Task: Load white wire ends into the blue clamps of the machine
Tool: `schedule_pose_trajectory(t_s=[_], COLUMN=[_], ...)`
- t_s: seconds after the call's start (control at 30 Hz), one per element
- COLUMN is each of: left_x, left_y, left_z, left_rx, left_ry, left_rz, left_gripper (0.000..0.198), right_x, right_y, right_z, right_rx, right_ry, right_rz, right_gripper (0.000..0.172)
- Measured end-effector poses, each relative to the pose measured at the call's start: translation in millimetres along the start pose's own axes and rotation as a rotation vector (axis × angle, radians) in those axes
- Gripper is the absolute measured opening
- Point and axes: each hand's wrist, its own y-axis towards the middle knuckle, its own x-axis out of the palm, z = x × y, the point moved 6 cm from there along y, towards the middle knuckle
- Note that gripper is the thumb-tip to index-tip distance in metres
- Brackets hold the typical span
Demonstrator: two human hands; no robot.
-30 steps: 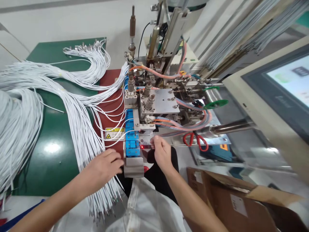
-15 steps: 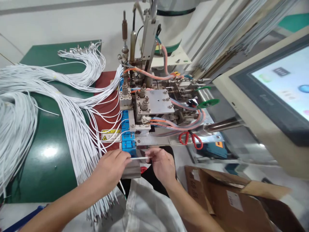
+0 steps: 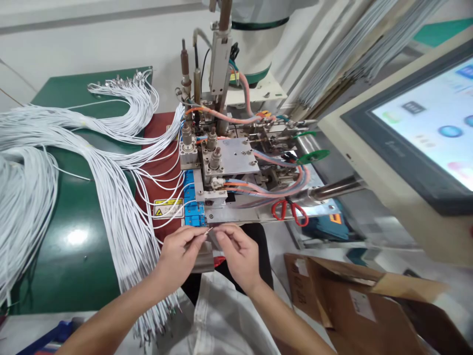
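My left hand [image 3: 184,252] pinches a white cable close to its end. Thin wire ends [image 3: 209,230] stick out past the left fingertips. Just to the right, my right hand [image 3: 238,251] is closed, thumb against curled fingers, close to those wire ends; whether it grips anything is too small to see. Both hands are in front of the machine's blue cable holders [image 3: 192,209], which have white cables laid in them. A thick bundle of white cables [image 3: 114,222] hangs over the table edge, left of my left hand.
The machine [image 3: 232,155] carries hoses and a green-rimmed wire spool [image 3: 313,157]. Red-handled scissors [image 3: 290,212] lie on its front plate. A touchscreen [image 3: 432,118] stands at the right, above an open cardboard box [image 3: 354,301]. More cables cover the green table [image 3: 76,266].
My hands have come closer together and slightly up. The length of white cable that stretched between them is out of sight, and only short wire ends show there. The view has shifted slightly.
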Motion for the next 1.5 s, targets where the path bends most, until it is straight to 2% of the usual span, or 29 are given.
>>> schedule_pose_trajectory(t_s=[0.13,0.3,0.4,0.53,0.77,0.87,1.1,1.23,1.33,1.5], left_x=[1.1,-0.9,-2.1,-4.1,-3.3,-2.2,0.2,0.0,1.3,0.1], left_y=[-1,3,5,4,3,2,-4,-3,-3,-4], left_z=[0,-1,-2,-6,-8,-8,-14,-8,-9,-10], left_rx=[0.006,-0.052,-0.052,-0.070,-0.031,-0.005,-0.057,-0.004,0.002,-0.012], left_ry=[-0.052,-0.036,-0.027,-0.068,-0.047,-0.036,-0.083,-0.055,-0.048,-0.038], left_rz=[-0.034,-0.109,-0.086,0.022,0.054,0.098,0.228,0.223,0.206,0.255], left_gripper=[0.020,0.019,0.020,0.019,0.016,0.015,0.011,0.012,0.012,0.011], right_x=[4,11,10,11,12,13,16,16,16,17], right_y=[1,7,5,-1,3,3,-1,2,4,2], right_z=[-4,-13,-6,4,-3,-6,-3,-3,-1,2], right_rx=[-0.036,-0.101,-0.021,0.076,0.043,0.038,0.026,-0.015,0.006,0.053], right_ry=[-0.092,-0.110,-0.037,0.046,-0.054,-0.097,-0.070,-0.032,0.019,0.014], right_rz=[-0.042,-0.184,-0.086,0.058,0.024,0.040,0.099,0.075,0.045,0.063], right_gripper=[0.007,0.012,0.012,0.009,0.009,0.011,0.012,0.008,0.006,0.010])
